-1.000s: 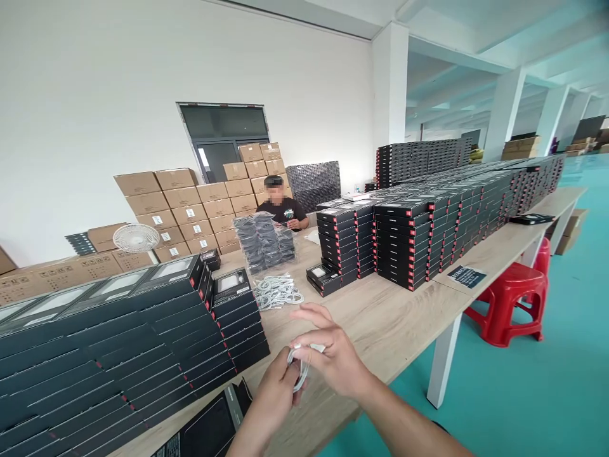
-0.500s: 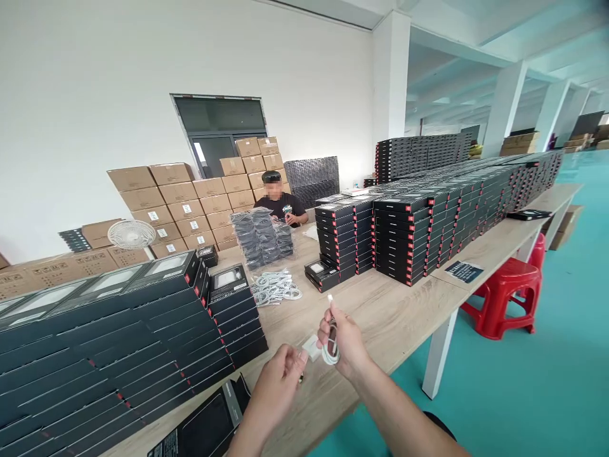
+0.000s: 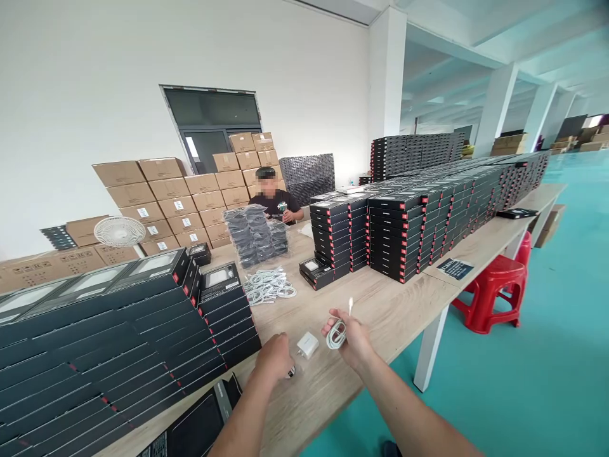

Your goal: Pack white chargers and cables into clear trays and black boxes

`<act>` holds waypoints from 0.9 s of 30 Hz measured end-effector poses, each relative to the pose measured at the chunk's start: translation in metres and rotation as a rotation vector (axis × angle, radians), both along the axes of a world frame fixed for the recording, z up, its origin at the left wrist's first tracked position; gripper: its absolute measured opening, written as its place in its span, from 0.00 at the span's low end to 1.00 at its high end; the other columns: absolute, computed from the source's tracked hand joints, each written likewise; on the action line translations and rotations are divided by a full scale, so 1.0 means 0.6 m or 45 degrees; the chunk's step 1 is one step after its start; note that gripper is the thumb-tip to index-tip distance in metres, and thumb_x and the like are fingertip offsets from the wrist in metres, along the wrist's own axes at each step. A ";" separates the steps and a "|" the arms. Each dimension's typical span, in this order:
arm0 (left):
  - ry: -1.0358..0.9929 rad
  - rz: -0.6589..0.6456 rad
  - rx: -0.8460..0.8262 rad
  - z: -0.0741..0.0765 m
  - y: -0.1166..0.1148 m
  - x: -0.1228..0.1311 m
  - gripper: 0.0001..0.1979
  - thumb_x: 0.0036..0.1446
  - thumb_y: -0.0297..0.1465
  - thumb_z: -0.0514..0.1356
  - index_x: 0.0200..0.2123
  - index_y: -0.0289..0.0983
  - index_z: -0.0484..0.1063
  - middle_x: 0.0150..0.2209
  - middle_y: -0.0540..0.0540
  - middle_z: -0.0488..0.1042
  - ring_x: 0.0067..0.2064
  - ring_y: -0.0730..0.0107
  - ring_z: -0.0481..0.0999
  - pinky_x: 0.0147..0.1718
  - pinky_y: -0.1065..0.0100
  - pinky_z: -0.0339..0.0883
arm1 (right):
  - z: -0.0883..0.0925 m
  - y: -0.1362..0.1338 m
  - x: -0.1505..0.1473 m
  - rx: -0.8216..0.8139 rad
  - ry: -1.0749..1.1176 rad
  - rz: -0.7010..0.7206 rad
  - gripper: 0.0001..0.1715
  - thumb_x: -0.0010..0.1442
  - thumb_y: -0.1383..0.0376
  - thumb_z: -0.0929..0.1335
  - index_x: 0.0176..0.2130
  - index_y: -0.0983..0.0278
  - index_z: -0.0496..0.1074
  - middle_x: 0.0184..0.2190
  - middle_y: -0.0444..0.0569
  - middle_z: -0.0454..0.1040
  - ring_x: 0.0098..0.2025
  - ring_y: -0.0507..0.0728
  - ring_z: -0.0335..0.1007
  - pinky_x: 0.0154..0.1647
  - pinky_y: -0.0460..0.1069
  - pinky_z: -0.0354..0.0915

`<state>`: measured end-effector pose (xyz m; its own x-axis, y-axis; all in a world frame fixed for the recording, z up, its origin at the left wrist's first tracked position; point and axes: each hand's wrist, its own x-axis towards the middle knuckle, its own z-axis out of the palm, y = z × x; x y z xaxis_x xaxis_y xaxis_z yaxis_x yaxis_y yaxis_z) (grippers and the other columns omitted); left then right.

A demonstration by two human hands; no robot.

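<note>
A coiled white cable (image 3: pixel 335 334) is in my right hand (image 3: pixel 353 337), its connector sticking up past the thumb. My left hand (image 3: pixel 276 357) is low over the wooden table, back of the hand up, its fingers mostly hidden; a small dark and white item (image 3: pixel 290 372) shows at its fingertips. Between my hands a white charger plug (image 3: pixel 307 344) lies on the table. Behind them is a pile of white cables (image 3: pixel 269 286). An open black box (image 3: pixel 197 422) lies at the near left.
Stacked black boxes stand at the left (image 3: pixel 118 343) and in long rows at the right (image 3: pixel 387 241). Wrapped dark items (image 3: pixel 254 235) sit before a seated person (image 3: pixel 276 200). A red stool (image 3: pixel 495 292) stands beside the table (image 3: pixel 380 311).
My left hand has moved away from the white plug and turned downward. My right hand has shifted slightly right with the cable. The view has shifted a little.
</note>
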<state>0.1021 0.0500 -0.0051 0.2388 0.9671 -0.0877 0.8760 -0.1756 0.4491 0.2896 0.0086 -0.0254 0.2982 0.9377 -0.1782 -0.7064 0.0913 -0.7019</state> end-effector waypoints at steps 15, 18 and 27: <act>-1.416 0.446 -0.148 -0.017 -0.094 0.058 0.18 0.55 0.36 0.57 0.49 0.41 0.65 0.46 0.39 0.79 0.43 0.57 0.80 0.31 0.64 0.73 | -0.020 -0.014 -0.092 0.158 -0.800 -0.414 0.27 0.65 0.47 0.61 0.48 0.61 0.77 0.52 0.53 0.76 0.57 0.62 0.68 0.60 0.55 0.61; -1.962 0.463 -0.302 -0.013 -0.114 0.058 0.19 0.47 0.35 0.65 0.44 0.41 0.68 0.43 0.42 0.81 0.43 0.56 0.81 0.35 0.62 0.74 | -0.027 -0.029 -0.095 0.314 -1.053 -0.335 0.28 0.68 0.49 0.60 0.56 0.60 0.73 0.60 0.53 0.70 0.64 0.62 0.60 0.67 0.58 0.53; -2.034 0.343 -0.256 -0.004 -0.135 0.014 0.25 0.41 0.37 0.75 0.39 0.39 0.68 0.45 0.41 0.81 0.47 0.53 0.81 0.42 0.57 0.75 | -0.005 -0.045 -0.031 0.338 -0.661 0.591 0.31 0.60 0.54 0.67 0.60 0.58 0.70 0.49 0.51 0.78 0.49 0.62 0.73 0.45 0.56 0.69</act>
<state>0.1105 -0.0313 -0.0075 0.0410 0.9977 -0.0538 -0.4817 0.0669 0.8738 0.2713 -0.0186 -0.0284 -0.1548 0.9797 0.1276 -0.2969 0.0770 -0.9518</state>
